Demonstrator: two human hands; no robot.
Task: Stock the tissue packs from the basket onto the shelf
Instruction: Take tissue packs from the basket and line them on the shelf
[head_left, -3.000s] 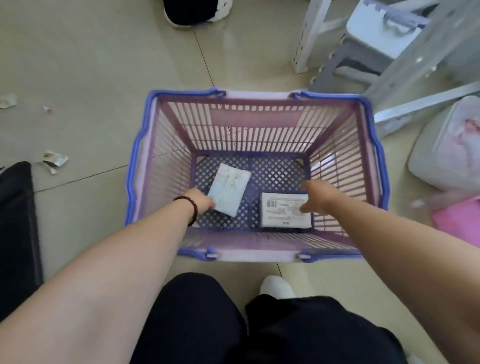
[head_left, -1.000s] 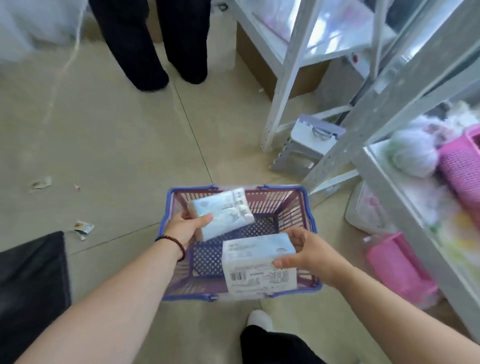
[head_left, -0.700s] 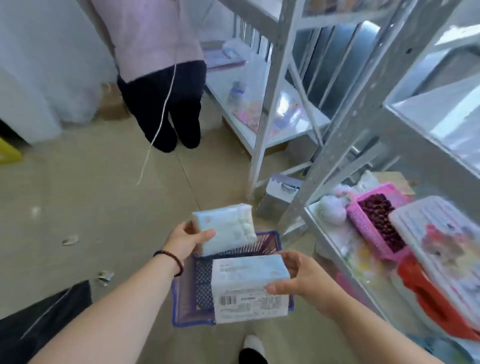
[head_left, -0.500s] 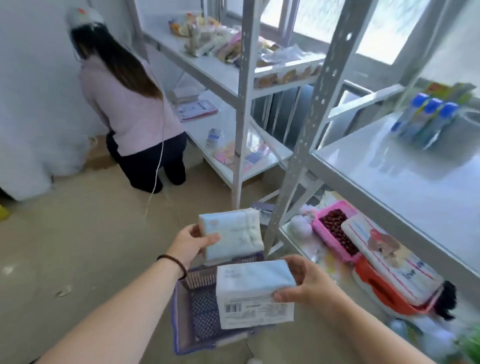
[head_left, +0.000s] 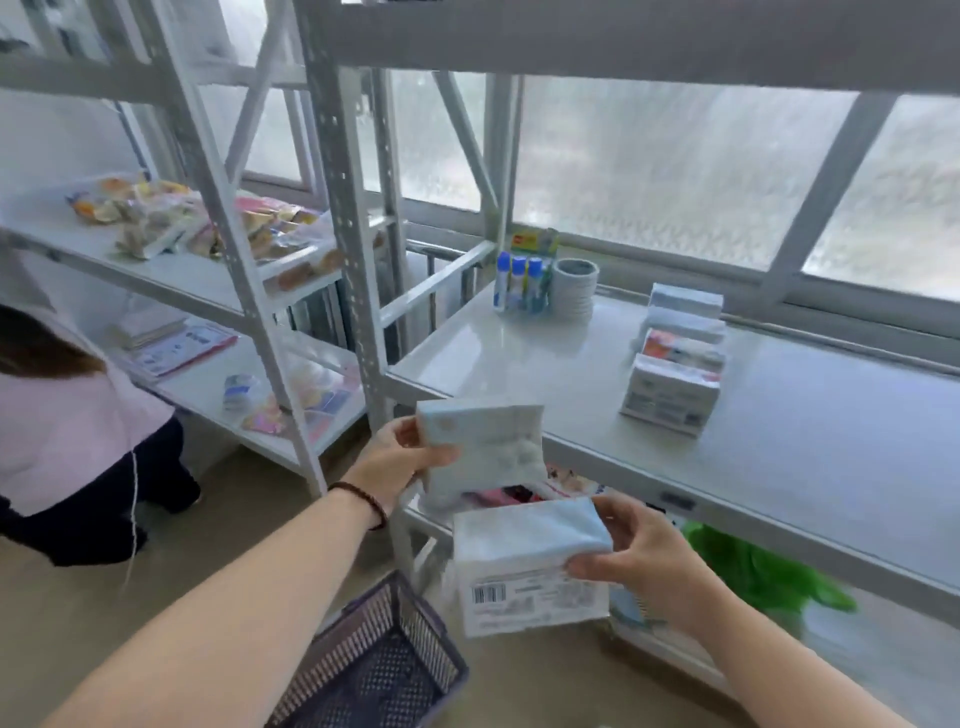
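Two tissue packs are in the air in front of the shelf (head_left: 571, 364): the upper tissue pack (head_left: 480, 452) in the left hand (head_left: 400, 462), the lower tissue pack (head_left: 530, 561), barcode outward, in the right hand (head_left: 639, 561). Both hands are closed around their packs, thumb on one face, fingers behind. Best to set them upright beside the row of packs (head_left: 675, 364) already standing there, edges aligned, one hand at a time; the basket (head_left: 374, 660) sits below by the floor.

No legible text anywhere. Tissue pack (head_left: 530, 564) in right hand (head_left: 641, 566) has a barcode label with printed lines, too blurred to read. Packs on shelf (head_left: 670, 395) and the red-yellow card (head_left: 535, 243) behind the bottles carry print, also unreadable.
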